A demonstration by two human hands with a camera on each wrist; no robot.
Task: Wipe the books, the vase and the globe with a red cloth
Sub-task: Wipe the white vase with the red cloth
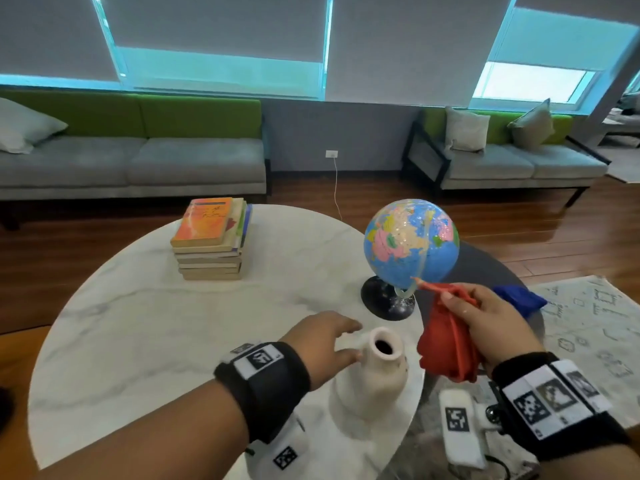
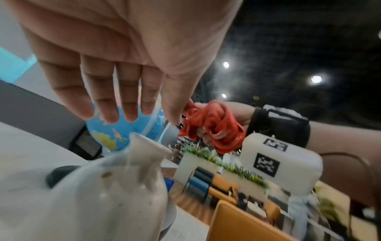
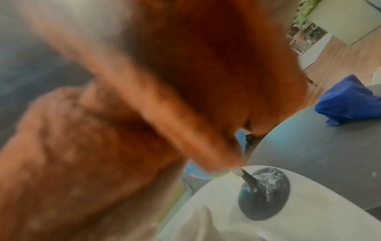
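A stack of books (image 1: 211, 240) lies at the far side of the round marble table (image 1: 138, 323). The globe (image 1: 411, 242) stands on its black base (image 1: 386, 299) at the table's right edge. A cream vase (image 1: 372, 372) stands near the front. My left hand (image 1: 329, 341) hovers just left of the vase neck, fingers straight and spread, holding nothing; in the left wrist view the left hand's fingers (image 2: 109, 101) hang above the vase (image 2: 115, 187). My right hand (image 1: 485, 323) grips the bunched red cloth (image 1: 446, 337) right of the vase, below the globe.
A blue cloth (image 1: 519, 297) lies on a lower dark grey table (image 3: 309, 146) to the right. Grey-green sofas (image 1: 138, 161) line the far wall. A patterned rug (image 1: 588, 341) covers the wooden floor on the right.
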